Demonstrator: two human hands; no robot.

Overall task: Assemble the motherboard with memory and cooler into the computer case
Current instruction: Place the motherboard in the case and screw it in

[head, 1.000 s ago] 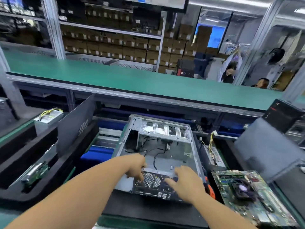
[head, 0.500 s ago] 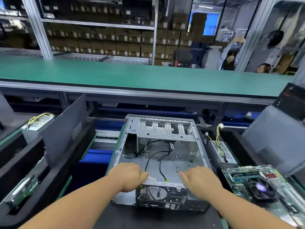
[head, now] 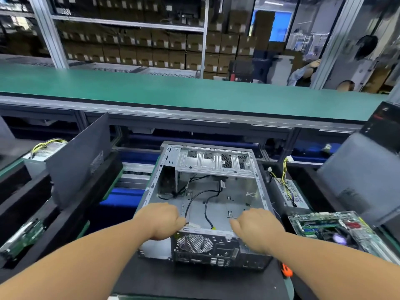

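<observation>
An open grey computer case [head: 216, 167] lies flat on a black mat in front of me, rear panel with fan grille toward me and black cables loose inside. My left hand [head: 162, 220] grips the case's near rear edge at its left. My right hand [head: 256, 229] lies on the same edge at its right, fingers curled over the rim. The green motherboard [head: 324, 228] with memory and a black cooler fan lies to the right of the case, untouched.
A dark side panel [head: 80, 161] leans upright on the left. A power supply [head: 290, 191] with yellow wires sits right of the case, another [head: 43, 151] at far left. A black tower [head: 368, 178] stands at right. An orange tool [head: 286, 271] lies by my right forearm. A green conveyor [head: 194, 92] runs behind.
Both hands moved from the fan-grille area up onto the case's rear top edge and spread apart. The case now sits closer to me.
</observation>
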